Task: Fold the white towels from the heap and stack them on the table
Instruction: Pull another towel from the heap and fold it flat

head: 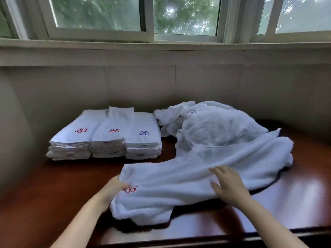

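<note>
A long white towel [179,183] with a red pinwheel emblem lies stretched across the front of the dark wooden table [59,187]. My left hand [114,189] grips its left end beside the emblem. My right hand [228,185] lies on the towel's middle with fingers spread and straight. The towel's far end runs up into the heap of white towels [216,129] at the right rear. Three side-by-side stacks of folded towels [105,136] stand at the left rear, with red and blue emblems on top.
A wall and window sill [161,49] run close behind the table. The table's front edge [197,240] is just below my forearms. Bare wood shows at the front left and far right.
</note>
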`<state>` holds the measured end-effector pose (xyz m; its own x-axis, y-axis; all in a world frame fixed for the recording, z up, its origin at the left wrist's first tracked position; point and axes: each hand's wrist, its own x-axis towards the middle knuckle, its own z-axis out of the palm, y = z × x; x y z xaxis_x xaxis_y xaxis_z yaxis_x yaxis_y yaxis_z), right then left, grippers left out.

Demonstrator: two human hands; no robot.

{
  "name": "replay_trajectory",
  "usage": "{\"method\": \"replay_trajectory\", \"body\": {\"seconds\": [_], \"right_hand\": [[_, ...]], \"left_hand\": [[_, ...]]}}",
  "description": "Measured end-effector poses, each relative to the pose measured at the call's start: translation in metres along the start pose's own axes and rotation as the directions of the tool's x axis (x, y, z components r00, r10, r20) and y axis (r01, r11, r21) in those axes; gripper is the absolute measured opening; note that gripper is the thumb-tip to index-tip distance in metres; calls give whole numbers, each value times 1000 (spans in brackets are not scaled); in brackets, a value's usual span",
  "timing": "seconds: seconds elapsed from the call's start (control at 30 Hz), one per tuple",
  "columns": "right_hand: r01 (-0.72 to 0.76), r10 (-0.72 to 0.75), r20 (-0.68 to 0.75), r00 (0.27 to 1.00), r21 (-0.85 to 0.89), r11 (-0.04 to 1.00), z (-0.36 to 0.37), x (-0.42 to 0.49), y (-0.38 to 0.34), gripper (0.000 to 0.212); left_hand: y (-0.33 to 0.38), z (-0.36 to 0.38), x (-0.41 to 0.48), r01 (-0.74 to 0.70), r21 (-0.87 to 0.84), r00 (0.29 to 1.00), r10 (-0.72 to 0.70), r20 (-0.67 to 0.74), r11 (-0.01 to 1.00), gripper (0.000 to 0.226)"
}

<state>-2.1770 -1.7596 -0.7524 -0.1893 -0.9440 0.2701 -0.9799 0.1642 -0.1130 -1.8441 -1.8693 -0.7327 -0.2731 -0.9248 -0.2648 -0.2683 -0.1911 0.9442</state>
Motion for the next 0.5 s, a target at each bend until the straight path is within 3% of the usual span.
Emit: {"method": "replay_trajectory", "body": {"seconds": [0.1,0.17,0.27,0.33,0.4,0.43,0.5], "right_hand": [[-34,51,109,993,-154,988,12,0,2,47],[-1,19,119,993,-150,989,17,1,-4,43],[-9,24,123,992,-123,992,9,-1,-22,28],[-16,19,161,987,-18,1000,-2,-8,-33,20],[-28,-16,244,970,175,984,-11,-20,-43,23],[-64,-33,315,949,295,953,-15,-26,-49,27],[-185,-91,475,875,501,846,-22,-38,-61,33]], "left_hand": [[-6,-30,6,-40,-156,977,6,-212,987,31],[-6,-38,12,-110,-232,941,26,-336,966,37],[-10,-43,16,-141,-204,867,22,-497,969,28],[-12,-44,19,-93,-62,832,43,-553,994,31],[-12,-41,15,83,264,794,97,-601,961,47],[-11,-37,11,133,456,783,188,-592,880,50],[-11,-24,5,58,729,808,397,-435,682,49]]}}
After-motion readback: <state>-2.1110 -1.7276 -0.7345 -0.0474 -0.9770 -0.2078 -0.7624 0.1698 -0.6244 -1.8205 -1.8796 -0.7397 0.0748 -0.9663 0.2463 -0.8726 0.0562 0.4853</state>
